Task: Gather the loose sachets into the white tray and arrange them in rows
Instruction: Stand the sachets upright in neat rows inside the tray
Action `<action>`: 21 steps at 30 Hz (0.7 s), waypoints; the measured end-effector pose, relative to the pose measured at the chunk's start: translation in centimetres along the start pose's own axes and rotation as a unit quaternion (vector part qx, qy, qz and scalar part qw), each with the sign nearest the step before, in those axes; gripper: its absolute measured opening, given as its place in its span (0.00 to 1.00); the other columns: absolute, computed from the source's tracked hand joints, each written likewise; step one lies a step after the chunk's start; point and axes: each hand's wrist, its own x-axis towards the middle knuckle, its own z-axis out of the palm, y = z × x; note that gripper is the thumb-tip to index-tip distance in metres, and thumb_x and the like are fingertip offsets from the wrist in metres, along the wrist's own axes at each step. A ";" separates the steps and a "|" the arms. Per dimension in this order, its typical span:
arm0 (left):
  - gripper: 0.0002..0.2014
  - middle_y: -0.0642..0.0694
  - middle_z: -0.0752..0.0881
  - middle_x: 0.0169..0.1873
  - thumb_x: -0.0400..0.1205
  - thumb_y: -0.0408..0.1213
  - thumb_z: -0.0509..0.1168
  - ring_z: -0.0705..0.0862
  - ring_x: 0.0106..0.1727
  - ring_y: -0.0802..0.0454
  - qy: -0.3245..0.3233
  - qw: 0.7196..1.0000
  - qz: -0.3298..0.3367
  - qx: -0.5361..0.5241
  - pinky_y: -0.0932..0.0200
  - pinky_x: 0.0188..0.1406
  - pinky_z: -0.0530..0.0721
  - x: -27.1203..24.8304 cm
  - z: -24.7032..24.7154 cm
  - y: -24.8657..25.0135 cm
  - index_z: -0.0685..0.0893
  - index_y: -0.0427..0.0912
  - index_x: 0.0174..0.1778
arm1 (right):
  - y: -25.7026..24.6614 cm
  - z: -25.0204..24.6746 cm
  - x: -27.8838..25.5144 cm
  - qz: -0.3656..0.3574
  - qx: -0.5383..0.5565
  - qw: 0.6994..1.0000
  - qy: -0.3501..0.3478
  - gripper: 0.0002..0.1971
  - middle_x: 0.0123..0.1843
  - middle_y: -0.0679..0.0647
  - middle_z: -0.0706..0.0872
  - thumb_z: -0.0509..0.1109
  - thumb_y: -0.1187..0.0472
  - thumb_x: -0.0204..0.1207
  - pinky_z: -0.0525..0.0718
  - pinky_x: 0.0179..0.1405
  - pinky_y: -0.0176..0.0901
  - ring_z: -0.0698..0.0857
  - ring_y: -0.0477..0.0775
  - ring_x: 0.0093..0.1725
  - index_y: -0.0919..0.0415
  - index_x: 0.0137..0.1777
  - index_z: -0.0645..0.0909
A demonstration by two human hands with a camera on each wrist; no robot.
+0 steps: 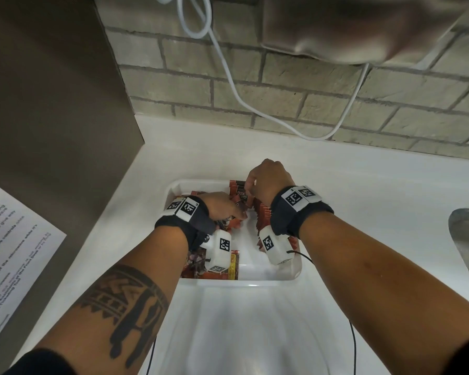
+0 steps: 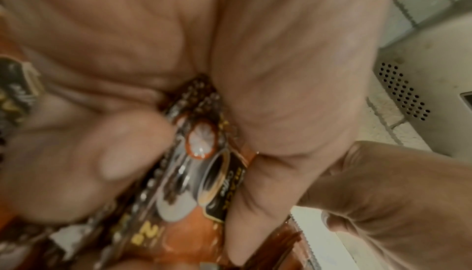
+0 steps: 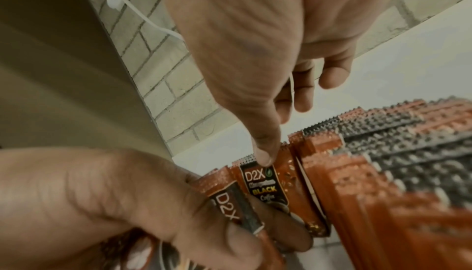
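White cable [image 1: 228, 74] behind tray [image 1: 271, 282] on bench [image 1: 349, 185] | we log left hand [image 1: 222, 207] gripping sachet bundle [image 2: 194, 163] | right hand [image 1: 268, 180] thumb [image 3: 263, 149] touching upright sachet [image 3: 263, 181], grasp unclear.
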 end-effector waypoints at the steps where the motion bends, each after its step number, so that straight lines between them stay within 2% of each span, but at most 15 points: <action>1: 0.17 0.44 0.92 0.48 0.83 0.48 0.69 0.86 0.47 0.48 0.002 1.000 0.000 0.005 0.53 0.59 0.82 0.0 0.1 0.2 0.90 0.36 0.55 | 0.0 0.0 0.0 -0.004 0.000 1.000 0.003 0.11 0.60 0.55 0.82 0.70 0.60 0.74 0.87 0.57 0.55 0.81 0.58 0.60 0.56 0.53 0.90; 6: 0.19 0.38 0.91 0.54 0.81 0.48 0.72 0.88 0.58 0.41 0.019 1.000 0.003 -0.014 0.45 0.69 0.82 0.3 0.2 0.1 0.90 0.35 0.58 | 0.1 -0.2 -0.3 -0.009 0.016 1.000 0.008 0.10 0.61 0.54 0.80 0.70 0.61 0.76 0.84 0.61 0.54 0.80 0.58 0.62 0.54 0.54 0.89; 9: 0.20 0.38 0.90 0.58 0.83 0.48 0.70 0.86 0.63 0.39 0.021 1.000 0.008 0.001 0.46 0.70 0.81 0.4 0.3 0.1 0.89 0.34 0.60 | 0.1 -0.3 -0.4 -0.012 0.023 0.999 0.024 0.10 0.62 0.55 0.81 0.69 0.63 0.77 0.84 0.62 0.55 0.81 0.58 0.62 0.55 0.54 0.88; 13: 0.20 0.37 0.89 0.59 0.84 0.48 0.69 0.86 0.62 0.39 0.021 1.000 0.010 -0.002 0.45 0.69 0.81 0.3 0.4 0.1 0.88 0.35 0.62 | 0.1 -0.4 -0.5 -0.015 0.029 0.999 0.028 0.09 0.61 0.56 0.81 0.70 0.62 0.77 0.84 0.61 0.56 0.81 0.59 0.61 0.56 0.55 0.88; 14: 0.20 0.40 0.89 0.58 0.84 0.47 0.69 0.87 0.59 0.41 0.022 1.000 0.012 -0.010 0.47 0.64 0.84 0.3 0.4 0.1 0.87 0.35 0.63 | 0.1 -0.4 -0.6 -0.017 0.030 0.999 0.028 0.09 0.61 0.56 0.81 0.71 0.61 0.77 0.84 0.61 0.56 0.81 0.59 0.61 0.56 0.55 0.88; 15: 0.20 0.43 0.88 0.57 0.85 0.46 0.69 0.88 0.52 0.45 0.031 0.999 0.011 -0.023 0.52 0.54 0.86 0.3 0.4 0.0 0.85 0.34 0.66 | 0.1 -0.5 -0.7 -0.017 0.030 0.999 0.027 0.08 0.61 0.56 0.81 0.72 0.61 0.77 0.84 0.61 0.56 0.81 0.59 0.61 0.55 0.55 0.88; 16: 0.20 0.44 0.86 0.55 0.85 0.43 0.68 0.86 0.43 0.50 0.038 0.999 0.004 -0.038 0.58 0.42 0.85 0.1 0.5 0.1 0.82 0.35 0.69 | 0.1 -0.7 -0.8 -0.018 0.027 0.999 0.024 0.08 0.61 0.56 0.81 0.72 0.60 0.77 0.84 0.61 0.56 0.81 0.59 0.61 0.55 0.54 0.88; 17: 0.21 0.44 0.83 0.54 0.86 0.42 0.68 0.83 0.38 0.54 0.050 0.997 0.000 -0.054 0.62 0.35 0.83 0.0 0.5 0.1 0.80 0.36 0.72 | 0.1 -0.8 -0.9 -0.019 0.024 0.999 0.022 0.08 0.61 0.56 0.81 0.71 0.61 0.77 0.85 0.61 0.56 0.81 0.59 0.61 0.54 0.54 0.89; 18: 0.22 0.42 0.83 0.54 0.86 0.41 0.68 0.82 0.37 0.55 0.054 0.996 -0.002 -0.064 0.61 0.35 0.83 -0.1 0.5 -0.1 0.79 0.35 0.74 | 0.2 -1.0 -0.9 -0.019 0.022 0.999 0.021 0.08 0.60 0.55 0.81 0.70 0.62 0.77 0.85 0.60 0.56 0.82 0.59 0.61 0.54 0.53 0.89; 20: 0.21 0.35 0.87 0.60 0.85 0.38 0.69 0.85 0.46 0.46 0.041 0.995 0.003 -0.088 0.50 0.53 0.89 -0.6 0.2 -0.4 0.81 0.33 0.72 | 0.4 -1.4 -1.2 -0.022 0.038 0.999 0.028 0.08 0.59 0.54 0.82 0.69 0.63 0.76 0.85 0.60 0.56 0.82 0.58 0.60 0.52 0.48 0.89; 21: 0.20 0.33 0.88 0.62 0.83 0.37 0.71 0.86 0.51 0.41 0.024 0.992 0.004 -0.121 0.44 0.62 0.87 -0.8 0.0 -0.7 0.82 0.32 0.70 | 0.7 -1.6 -1.4 -0.027 0.058 0.997 0.035 0.07 0.57 0.52 0.83 0.70 0.62 0.77 0.85 0.59 0.54 0.83 0.57 0.59 0.50 0.45 0.88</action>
